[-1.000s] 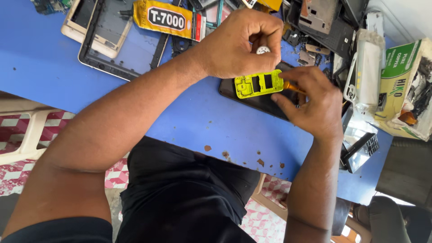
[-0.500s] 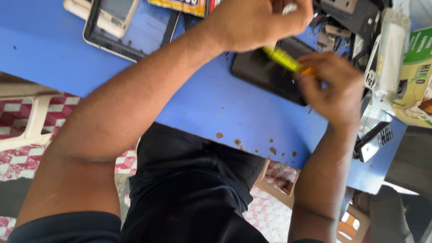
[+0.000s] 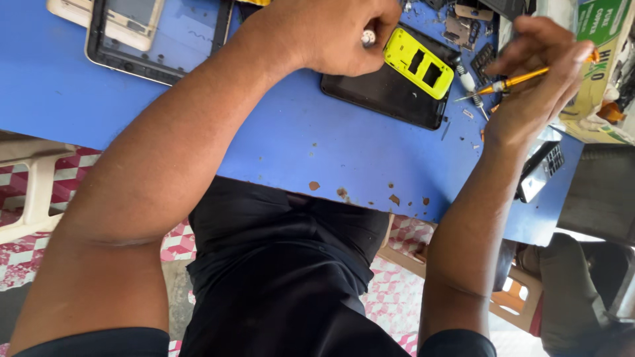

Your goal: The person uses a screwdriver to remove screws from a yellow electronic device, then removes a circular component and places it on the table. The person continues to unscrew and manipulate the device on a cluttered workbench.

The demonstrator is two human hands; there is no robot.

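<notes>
A yellow phone housing [image 3: 418, 63] with two rectangular cut-outs lies on a black flat device [image 3: 387, 96] on the blue table [image 3: 278, 139]. My left hand [image 3: 331, 33] is a closed fist just left of the housing, with a small silver-tipped object [image 3: 368, 38] sticking out of it. My right hand [image 3: 539, 73] is to the right of the housing and grips a thin orange screwdriver [image 3: 519, 80]. The screwdriver's tip points left toward the housing and stops short of it.
A black tablet frame [image 3: 159, 63] and a beige phone part [image 3: 109, 16] lie at the top left. Loose small parts [image 3: 466, 26] sit above the housing. A green box [image 3: 598, 30] and a black keypad piece [image 3: 542, 168] are at the right. A white plastic chair [image 3: 33, 198] stands lower left.
The yellow housing has left my right hand and now lies flat on the black device. My right hand has drawn away to the right with the orange screwdriver.
</notes>
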